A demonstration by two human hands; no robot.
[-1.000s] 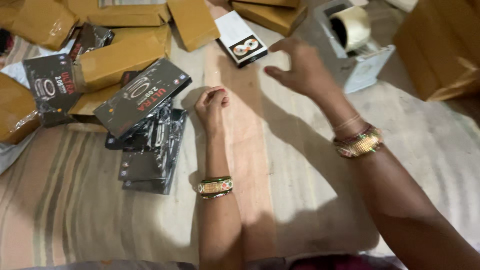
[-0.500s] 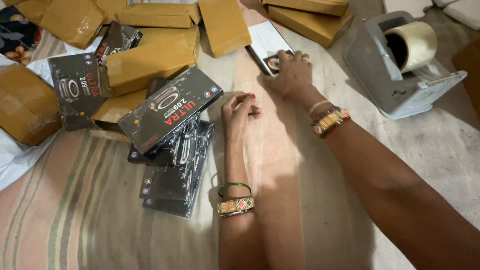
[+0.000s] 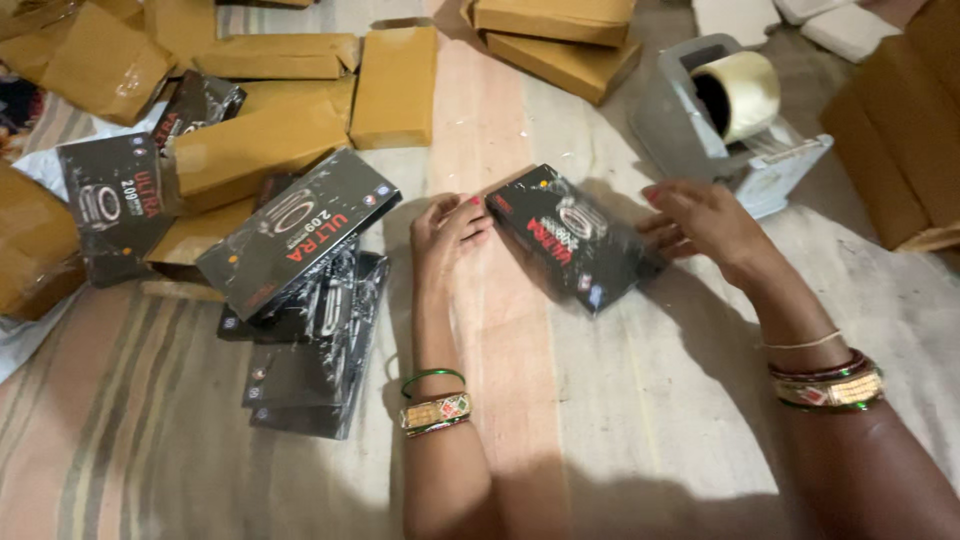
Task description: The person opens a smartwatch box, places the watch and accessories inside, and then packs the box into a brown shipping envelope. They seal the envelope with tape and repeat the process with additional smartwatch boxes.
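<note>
A flat black box (image 3: 570, 238) with red and white print lies tilted on the striped cloth (image 3: 620, 420) in front of me. My right hand (image 3: 705, 222) grips its right end, fingers spread over the edge. My left hand (image 3: 448, 236), fingers curled, touches the box's left corner. Both wrists wear bangles. To the left of my left hand, another black box (image 3: 300, 232) rests on top of a stack of like boxes (image 3: 310, 350).
Several brown paper-wrapped parcels (image 3: 262, 140) lie scattered at the back left, with more (image 3: 555, 35) at the back centre. A grey tape dispenser (image 3: 730, 115) with a clear roll stands at the back right. Cardboard cartons (image 3: 895, 140) sit at the far right.
My right hand reached to a black box at the far side and drew it back toward me. It now lies between both hands, and my left hand has opened toward its corner.
</note>
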